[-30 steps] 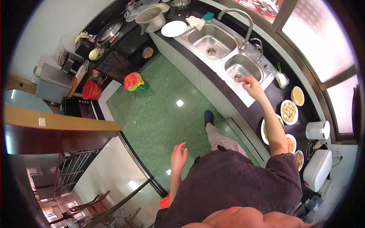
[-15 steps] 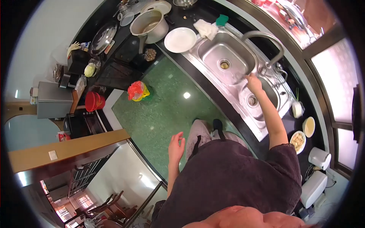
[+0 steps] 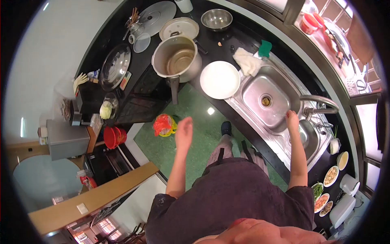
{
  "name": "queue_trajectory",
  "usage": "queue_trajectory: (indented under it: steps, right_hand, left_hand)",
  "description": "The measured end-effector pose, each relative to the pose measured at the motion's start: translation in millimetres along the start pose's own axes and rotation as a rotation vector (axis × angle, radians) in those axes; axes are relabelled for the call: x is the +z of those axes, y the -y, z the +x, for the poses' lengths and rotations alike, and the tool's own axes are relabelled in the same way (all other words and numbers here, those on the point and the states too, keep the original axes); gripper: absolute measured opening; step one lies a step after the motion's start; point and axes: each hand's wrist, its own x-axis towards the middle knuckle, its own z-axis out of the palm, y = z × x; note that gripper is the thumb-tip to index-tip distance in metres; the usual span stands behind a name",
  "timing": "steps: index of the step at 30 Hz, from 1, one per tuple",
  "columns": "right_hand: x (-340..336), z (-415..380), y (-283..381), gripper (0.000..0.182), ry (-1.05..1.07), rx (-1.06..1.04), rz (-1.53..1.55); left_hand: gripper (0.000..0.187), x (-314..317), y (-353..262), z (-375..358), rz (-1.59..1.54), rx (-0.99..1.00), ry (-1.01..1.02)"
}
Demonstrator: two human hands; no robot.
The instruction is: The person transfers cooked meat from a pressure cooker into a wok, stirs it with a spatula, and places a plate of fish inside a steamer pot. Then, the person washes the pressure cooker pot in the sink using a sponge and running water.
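Observation:
My left hand [image 3: 185,132] is raised over the green floor, nothing in it, its loosely stretched fingers somewhat blurred. Beyond it stands a deep metal pot [image 3: 178,61] with a long dark handle, its lid off and its inside bare of food. Over the divider of the double-bowl steel sink [image 3: 254,95] is my right hand [image 3: 291,118], near the curved faucet [image 3: 321,99]. Its fingers are curled in, and whatever they might hold is hidden. A round white plate [image 3: 220,80] lies between the pot and the sink.
A pale cloth [image 3: 248,62] and green scouring pad [image 3: 265,49] lie at the sink's far end. The pot lid [image 3: 178,28] and a steel bowl [image 3: 217,19] are further back. Food dishes [image 3: 331,175] line the right counter. A red-and-yellow bag [image 3: 164,125] stands on the floor.
The view has turned and come nearer to the pot and plate. My left hand has risen forward from beside my body. My right hand is still over the sink divider, its fingers curled.

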Motion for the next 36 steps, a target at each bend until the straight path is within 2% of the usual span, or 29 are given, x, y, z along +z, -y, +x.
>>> queue_trajectory:
  steps: [4,7,8,11,12,15,17,21,22,23,26,29,30,33,36]
  right_hand:
    - [-0.2,8.1,31.3,0.013,-0.015,0.048,0.137]
    - [13.5,11.8,35.2,0.022,0.106,0.094,0.148]
    - [18.2,10.9,31.9,0.025,0.162,0.112,0.132]
    - [-0.8,-5.0,42.9,0.039,0.248,0.085,-0.036]
    - [-0.8,-8.6,32.0,0.045,0.255,0.088,-0.033]
    - [-11.4,-19.4,2.9,0.043,0.118,0.085,0.031]
    - [-37.6,-17.6,-3.9,0.038,0.150,0.279,-0.090]
    - [-86.2,-19.2,-25.9,0.019,-0.135,0.317,-0.433]
    - [-89.6,-18.2,-38.1,0.014,-0.242,0.253,-0.549]
    - [-89.1,-15.4,-50.5,0.014,-0.242,0.285,-0.573]
    - [-88.9,-6.7,-77.6,0.016,-0.203,0.364,-0.672]
    - [-73.7,-0.3,-102.1,0.015,-0.153,0.391,-0.647]
    - [-67.4,-0.2,-110.0,0.015,-0.188,0.350,-0.644]
    - [-26.4,-3.7,-154.5,0.017,-0.030,0.291,-0.502]
    - [-27.4,-15.0,-132.4,0.016,-0.107,0.240,-0.501]
  left_hand:
    - [0.037,-26.2,11.8,93.6,-0.047,0.031,-0.280]
    - [0.040,-25.7,69.3,151.1,-0.115,-0.099,-0.227]
    - [0.043,-27.4,78.2,167.7,-0.223,-0.214,-0.106]
    - [0.040,-38.9,65.0,200.6,-0.899,-0.602,0.408]
    - [0.035,-35.0,49.3,202.7,-0.913,-0.628,0.417]
    - [0.026,-26.9,80.2,222.0,-1.398,-0.677,0.702]
    - [0.016,-21.1,73.9,223.2,-1.145,-0.630,0.566]
    - [0.016,-30.3,34.2,206.6,-0.925,-0.517,0.509]
    - [0.015,-34.0,14.1,193.5,-0.820,-0.507,0.497]
    - [0.015,-38.9,-4.1,182.5,-0.748,-0.495,0.494]
    - [0.020,-48.0,-61.2,150.7,-0.635,-0.450,0.572]
    - [0.024,-37.6,-113.2,130.8,-0.506,-0.459,0.685]
    - [0.025,-28.3,-126.4,124.5,-0.458,-0.481,0.734]
    - [0.022,13.8,-151.4,107.2,-0.376,-0.540,0.922]
    - [0.025,70.3,-163.7,93.6,-0.323,-0.531,1.067]
